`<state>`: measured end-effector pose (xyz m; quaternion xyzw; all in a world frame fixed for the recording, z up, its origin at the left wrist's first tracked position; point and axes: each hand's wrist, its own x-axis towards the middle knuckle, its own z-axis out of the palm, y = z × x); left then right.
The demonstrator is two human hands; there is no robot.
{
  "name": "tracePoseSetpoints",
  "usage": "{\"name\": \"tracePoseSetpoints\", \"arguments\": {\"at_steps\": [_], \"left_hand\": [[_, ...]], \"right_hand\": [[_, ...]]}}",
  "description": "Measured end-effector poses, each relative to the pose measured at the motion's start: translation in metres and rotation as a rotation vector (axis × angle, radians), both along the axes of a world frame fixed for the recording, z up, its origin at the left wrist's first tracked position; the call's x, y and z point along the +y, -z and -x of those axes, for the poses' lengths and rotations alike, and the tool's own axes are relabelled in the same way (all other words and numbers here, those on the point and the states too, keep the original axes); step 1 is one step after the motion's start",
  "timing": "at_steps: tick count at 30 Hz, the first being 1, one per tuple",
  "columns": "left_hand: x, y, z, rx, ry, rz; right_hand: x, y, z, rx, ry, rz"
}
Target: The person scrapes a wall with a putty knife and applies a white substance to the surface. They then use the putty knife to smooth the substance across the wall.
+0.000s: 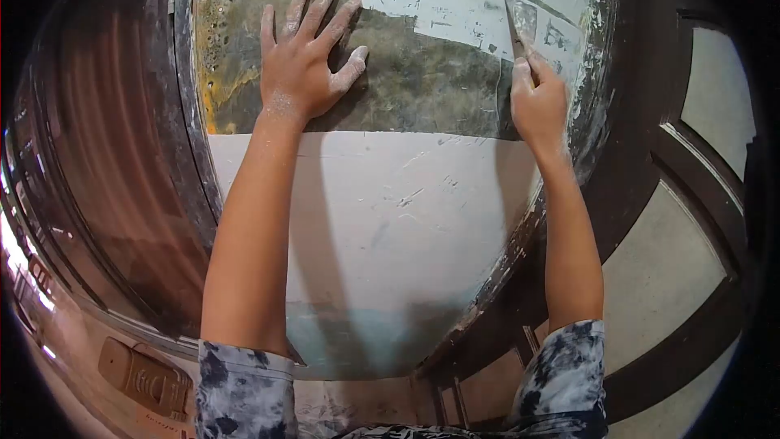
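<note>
Using the dark patch (431, 85) as landmark, the step in hand is judged to be blade work on the pale strip (455, 12) directly above it. The right hand (539, 106), at the patch's right end, has its fingers closed around the handle of a scraper (524, 23); the thumb lies along the tool. The scraper's blade points upward over the pale strip, above the patch's right end. Whether its edge bears on the surface or sits slightly off it cannot be told. The left hand (302, 73) is empty, palm down on the left part of the patch, fingers spread and open, apparently as a brace. White residue is noted on both hands. The strip has an irregular lower margin against the patch, with small dark nicks and a long dark streak higher up. Below the patch, the pale lower section (390, 203) carries scattered scratches. Right of the patch, the border (597, 41) is flaked and blotched. In this inspector's judgement, the next stroke calls for a low blade angle, even pressure and a steady left palm; a steep corner could gouge the surface or catch the flaked border.
</note>
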<state>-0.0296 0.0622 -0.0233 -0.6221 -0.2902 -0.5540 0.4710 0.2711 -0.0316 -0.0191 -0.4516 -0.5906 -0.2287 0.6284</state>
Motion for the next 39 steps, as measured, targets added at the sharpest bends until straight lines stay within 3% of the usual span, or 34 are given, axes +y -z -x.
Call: {"name": "tracePoseSetpoints", "arguments": {"at_steps": [8, 10, 14, 18, 19, 24, 26, 30, 34, 39], "left_hand": [[0.000, 0.002, 0.000, -0.010, 0.008, 0.013], [0.001, 0.001, 0.000, -0.010, 0.017, 0.005], [0.001, 0.002, -0.001, -0.018, 0.019, 0.007], [0.002, 0.000, 0.000, -0.029, 0.027, -0.009], [0.002, 0.002, -0.001, -0.028, 0.033, -0.008], [0.001, 0.005, -0.001, -0.035, 0.041, 0.009], [0.001, 0.002, -0.001, -0.035, 0.045, 0.014], [0.000, 0.004, -0.001, -0.038, 0.033, 0.020], [0.000, 0.004, -0.001, -0.038, 0.054, 0.021], [0.002, 0.006, -0.002, -0.042, 0.045, 0.014]], "right_hand": [[0.019, 0.009, 0.011, -0.030, 0.076, -0.094], [0.019, 0.012, 0.020, -0.123, 0.044, -0.246], [0.018, -0.001, 0.027, 0.000, 0.017, -0.086], [0.020, 0.010, 0.035, -0.126, 0.020, -0.202], [0.021, 0.003, 0.034, -0.070, 0.027, -0.098], [0.023, 0.013, 0.041, -0.102, 0.040, -0.081], [0.029, 0.009, 0.042, -0.195, 0.043, -0.276], [0.030, 0.005, 0.042, -0.111, -0.003, -0.172], [0.024, 0.041, 0.044, -0.193, 0.095, -0.059], [0.030, 0.023, 0.046, -0.174, 0.042, -0.137]]}}
